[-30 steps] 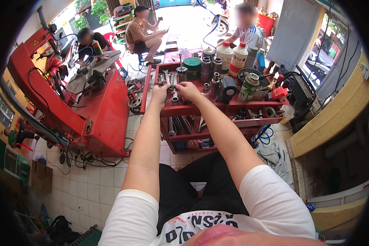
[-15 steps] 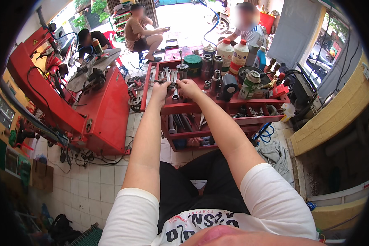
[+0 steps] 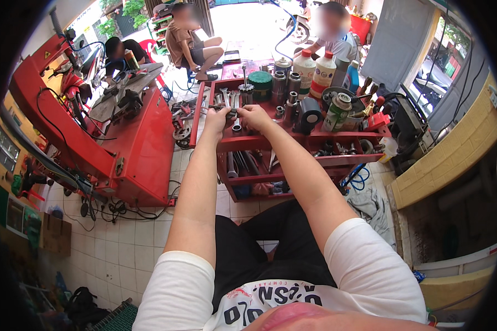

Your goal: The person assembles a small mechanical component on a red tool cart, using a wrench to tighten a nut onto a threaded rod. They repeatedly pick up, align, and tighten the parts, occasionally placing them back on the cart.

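My left hand (image 3: 217, 119) and my right hand (image 3: 253, 117) meet above the left part of a red tool cart's top tray (image 3: 270, 134). Both are closed, with fingers pinched around a small dark metal part (image 3: 231, 113) between them; its exact kind is too small to make out. Right beneath the hands lie several combination wrenches (image 3: 237, 126), partly covered by my fingers. Just beyond stands an upright metal shaft with a toothed gear (image 3: 246, 86). Beside it is a round green tin (image 3: 260, 84).
Metal cylinders (image 3: 279, 85), bottles (image 3: 322, 74) and a green spray can (image 3: 337, 113) crowd the cart's right half. A red tyre machine (image 3: 132, 160) stands at left. Three people are beyond, one seated person (image 3: 185, 44) on a low stool. Cables (image 3: 119, 209) lie on the tiles.
My hands stay nearly in place over the tray, the small dark part still between them. The seated person at the back has turned and lowered an arm toward the floor.
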`<state>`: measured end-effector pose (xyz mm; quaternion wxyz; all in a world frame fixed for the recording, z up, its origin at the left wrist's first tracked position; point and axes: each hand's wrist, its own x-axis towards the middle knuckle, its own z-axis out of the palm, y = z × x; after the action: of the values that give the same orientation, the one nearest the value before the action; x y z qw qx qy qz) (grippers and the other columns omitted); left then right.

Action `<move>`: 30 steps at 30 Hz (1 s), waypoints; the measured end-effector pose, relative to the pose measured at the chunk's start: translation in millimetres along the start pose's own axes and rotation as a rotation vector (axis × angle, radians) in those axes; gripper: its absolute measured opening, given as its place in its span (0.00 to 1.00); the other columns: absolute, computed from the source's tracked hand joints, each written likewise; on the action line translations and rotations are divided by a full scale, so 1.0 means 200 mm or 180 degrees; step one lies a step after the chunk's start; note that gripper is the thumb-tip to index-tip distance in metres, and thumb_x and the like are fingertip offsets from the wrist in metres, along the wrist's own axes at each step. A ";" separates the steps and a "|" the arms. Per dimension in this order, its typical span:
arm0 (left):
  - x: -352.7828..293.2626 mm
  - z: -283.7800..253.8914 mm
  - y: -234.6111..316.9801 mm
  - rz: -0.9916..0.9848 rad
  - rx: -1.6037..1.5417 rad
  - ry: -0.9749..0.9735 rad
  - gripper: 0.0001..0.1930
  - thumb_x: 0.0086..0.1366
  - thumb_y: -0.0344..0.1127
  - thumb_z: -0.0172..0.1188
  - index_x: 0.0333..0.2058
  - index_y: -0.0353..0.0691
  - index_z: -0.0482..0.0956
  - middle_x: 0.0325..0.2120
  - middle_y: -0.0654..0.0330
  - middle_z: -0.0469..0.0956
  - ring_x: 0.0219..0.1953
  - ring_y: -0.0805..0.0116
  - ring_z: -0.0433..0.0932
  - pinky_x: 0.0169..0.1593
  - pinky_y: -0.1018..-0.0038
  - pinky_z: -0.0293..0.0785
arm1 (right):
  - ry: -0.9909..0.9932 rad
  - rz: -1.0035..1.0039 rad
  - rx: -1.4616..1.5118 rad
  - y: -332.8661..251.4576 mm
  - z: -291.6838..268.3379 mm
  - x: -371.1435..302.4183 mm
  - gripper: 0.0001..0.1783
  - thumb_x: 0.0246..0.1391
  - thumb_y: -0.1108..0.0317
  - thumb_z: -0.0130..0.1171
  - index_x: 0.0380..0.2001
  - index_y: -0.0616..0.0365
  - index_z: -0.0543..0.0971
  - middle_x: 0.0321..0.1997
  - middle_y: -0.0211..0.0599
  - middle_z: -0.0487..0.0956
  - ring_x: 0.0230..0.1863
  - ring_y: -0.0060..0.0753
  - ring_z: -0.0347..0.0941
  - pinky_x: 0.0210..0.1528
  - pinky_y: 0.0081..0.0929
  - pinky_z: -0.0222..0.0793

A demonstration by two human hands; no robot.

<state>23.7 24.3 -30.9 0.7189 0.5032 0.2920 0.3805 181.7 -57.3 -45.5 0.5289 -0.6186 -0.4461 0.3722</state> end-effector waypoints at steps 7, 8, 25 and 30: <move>-0.01 0.01 0.00 0.0045 -0.0064 -0.0003 0.15 0.67 0.29 0.62 0.49 0.37 0.71 0.34 0.56 0.82 0.25 0.66 0.83 0.30 0.72 0.81 | 0.0055 -0.0167 0.0344 0.02 0.01 0.00 0.19 0.68 0.56 0.57 0.39 0.64 0.82 0.21 0.34 0.80 0.17 0.23 0.72 0.19 0.27 0.65; -0.01 0.00 0.00 0.0068 -0.0070 0.0000 0.14 0.66 0.29 0.62 0.48 0.37 0.71 0.33 0.56 0.82 0.25 0.66 0.83 0.29 0.73 0.81 | 0.0046 -0.0130 0.0247 0.02 0.01 0.00 0.19 0.68 0.56 0.57 0.39 0.64 0.82 0.21 0.34 0.80 0.17 0.23 0.72 0.19 0.28 0.65; 0.00 -0.01 -0.01 -0.0081 0.0015 0.0028 0.15 0.69 0.29 0.59 0.52 0.38 0.69 0.35 0.55 0.82 0.27 0.66 0.84 0.31 0.70 0.82 | -0.0015 0.0014 0.0217 0.01 0.02 0.00 0.15 0.68 0.57 0.58 0.38 0.61 0.79 0.21 0.35 0.79 0.15 0.24 0.69 0.17 0.24 0.61; -0.01 0.00 0.00 0.0016 -0.0059 -0.0009 0.14 0.69 0.29 0.59 0.51 0.38 0.69 0.35 0.55 0.82 0.26 0.65 0.84 0.30 0.71 0.82 | 0.0039 -0.0055 0.0328 0.03 0.02 0.03 0.13 0.66 0.61 0.60 0.39 0.62 0.78 0.22 0.35 0.79 0.16 0.24 0.70 0.17 0.25 0.61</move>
<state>22.6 23.2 -31.3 0.7229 0.4979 0.2861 0.3842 181.2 -50.5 -51.2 0.5660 -0.5890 -0.4284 0.3863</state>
